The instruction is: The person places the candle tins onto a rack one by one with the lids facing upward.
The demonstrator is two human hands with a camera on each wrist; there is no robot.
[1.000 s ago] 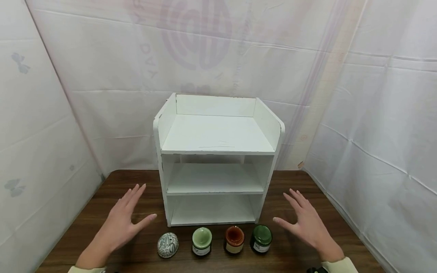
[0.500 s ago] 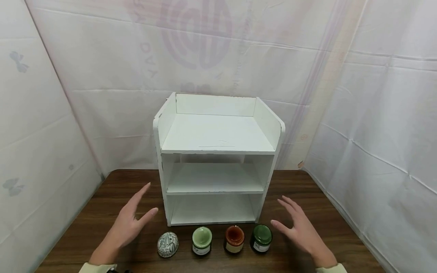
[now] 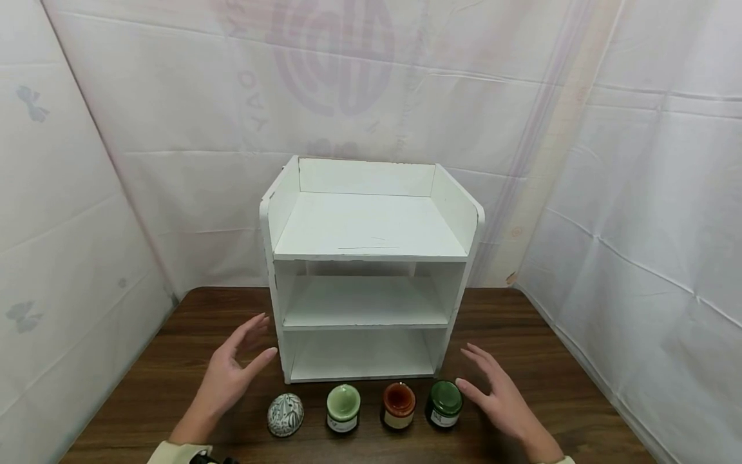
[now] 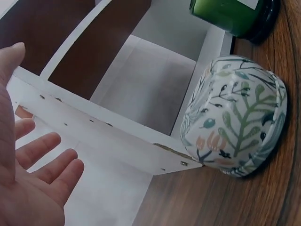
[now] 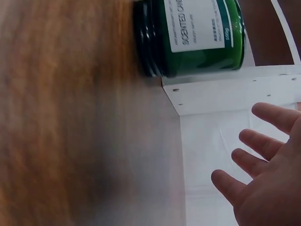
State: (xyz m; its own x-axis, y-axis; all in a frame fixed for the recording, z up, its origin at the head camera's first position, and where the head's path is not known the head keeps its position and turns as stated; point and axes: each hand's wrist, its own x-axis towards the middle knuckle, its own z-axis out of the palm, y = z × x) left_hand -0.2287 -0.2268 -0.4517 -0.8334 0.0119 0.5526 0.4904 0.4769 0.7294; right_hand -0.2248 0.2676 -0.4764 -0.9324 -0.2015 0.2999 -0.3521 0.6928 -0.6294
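Head view: my left hand [image 3: 225, 381] is wide and bare, near the patterned dome [image 3: 285, 415]; my right hand [image 3: 504, 401], also wide, holds nothing just beside the green jar [image 3: 445, 401]. Both things sit on the table [image 3: 197, 328]. The jar looks like glass, probably heavyish, slick and breakable, best gripped round its sides. The dome seems stiff, smooth; I'd cup its flanks. Pale jar [image 3: 343, 405] and brown jar [image 3: 398, 403] stand between; the shelf [image 3: 371, 225] limits reach behind.
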